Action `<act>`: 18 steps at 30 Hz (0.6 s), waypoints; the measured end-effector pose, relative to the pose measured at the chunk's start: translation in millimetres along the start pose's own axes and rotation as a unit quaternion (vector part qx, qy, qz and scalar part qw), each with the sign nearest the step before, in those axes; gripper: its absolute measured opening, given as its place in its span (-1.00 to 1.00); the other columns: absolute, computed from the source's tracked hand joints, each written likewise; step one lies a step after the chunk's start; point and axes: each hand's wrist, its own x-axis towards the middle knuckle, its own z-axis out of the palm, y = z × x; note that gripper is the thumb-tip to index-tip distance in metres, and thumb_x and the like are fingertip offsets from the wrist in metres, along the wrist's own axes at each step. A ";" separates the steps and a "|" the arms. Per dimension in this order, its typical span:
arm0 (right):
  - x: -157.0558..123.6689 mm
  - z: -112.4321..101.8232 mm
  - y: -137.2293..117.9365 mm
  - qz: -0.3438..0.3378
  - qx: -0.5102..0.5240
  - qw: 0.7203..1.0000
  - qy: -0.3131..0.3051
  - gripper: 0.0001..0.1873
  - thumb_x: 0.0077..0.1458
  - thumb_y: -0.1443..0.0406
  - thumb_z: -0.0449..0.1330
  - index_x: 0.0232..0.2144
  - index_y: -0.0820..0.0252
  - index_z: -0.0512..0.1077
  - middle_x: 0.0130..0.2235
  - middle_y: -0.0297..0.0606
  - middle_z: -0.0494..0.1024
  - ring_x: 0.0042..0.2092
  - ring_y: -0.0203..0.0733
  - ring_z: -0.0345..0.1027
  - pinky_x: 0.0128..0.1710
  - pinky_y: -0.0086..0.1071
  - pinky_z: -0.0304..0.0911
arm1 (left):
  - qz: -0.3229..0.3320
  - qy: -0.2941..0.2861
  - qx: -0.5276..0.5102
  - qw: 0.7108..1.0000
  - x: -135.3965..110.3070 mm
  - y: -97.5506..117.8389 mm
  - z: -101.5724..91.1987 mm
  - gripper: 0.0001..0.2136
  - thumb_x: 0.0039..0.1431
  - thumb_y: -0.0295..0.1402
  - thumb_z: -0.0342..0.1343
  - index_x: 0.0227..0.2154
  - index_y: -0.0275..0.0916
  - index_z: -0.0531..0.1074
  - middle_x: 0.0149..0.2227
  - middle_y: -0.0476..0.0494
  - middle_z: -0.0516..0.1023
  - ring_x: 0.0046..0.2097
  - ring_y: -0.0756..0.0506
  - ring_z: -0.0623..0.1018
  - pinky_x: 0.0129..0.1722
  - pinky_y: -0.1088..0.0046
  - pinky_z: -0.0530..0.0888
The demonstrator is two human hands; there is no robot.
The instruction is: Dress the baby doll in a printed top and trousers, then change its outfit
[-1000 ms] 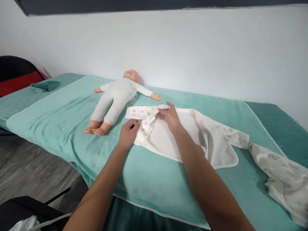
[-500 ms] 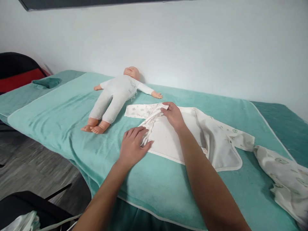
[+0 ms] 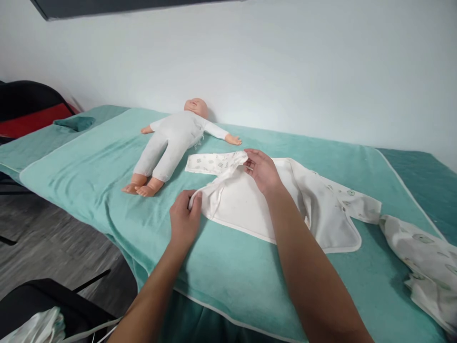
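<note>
A white baby shirt [image 3: 246, 205] with a small print on its sleeves lies spread open, its plain inner side up. My left hand [image 3: 184, 216] is closed on the lower corner of its left front flap, thumb on top. At the neck end of that flap is my right hand [image 3: 262, 170], its fingers loosely apart and the fingertips at the cloth edge. A baby doll [image 3: 178, 128] in a white body suit lies on its back beyond the left sleeve, arms spread. Neither hand touches it.
A green cover [image 3: 89, 162] lies over the table. More printed white cloth [image 3: 424, 262] is bunched at the right edge. A black chair [image 3: 46, 305] holding some cloth stands at lower left, and a black and red chair [image 3: 32, 107] farther back. The white wall [image 3: 285, 71] rises behind.
My left hand has taken hold of the shirt's front flap and drawn its corner out to the left, unfolding it. The right hand's fingers have loosened from their pinch.
</note>
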 end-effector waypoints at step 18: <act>-2.6 19.1 23.5 -0.113 -0.270 0.937 -0.191 -0.59 0.14 0.33 0.18 0.07 0.12 0.43 0.25 -0.18 0.42 0.30 -0.13 0.24 0.30 -0.16 0.14 | 0.189 -0.022 0.038 0.981 -3.2 1.1 0.7 -0.86 0.29 -0.44 0.00 -0.18 -0.19 0.44 -0.26 -0.13 0.56 -0.18 -0.12 0.52 -0.12 0.26 0.40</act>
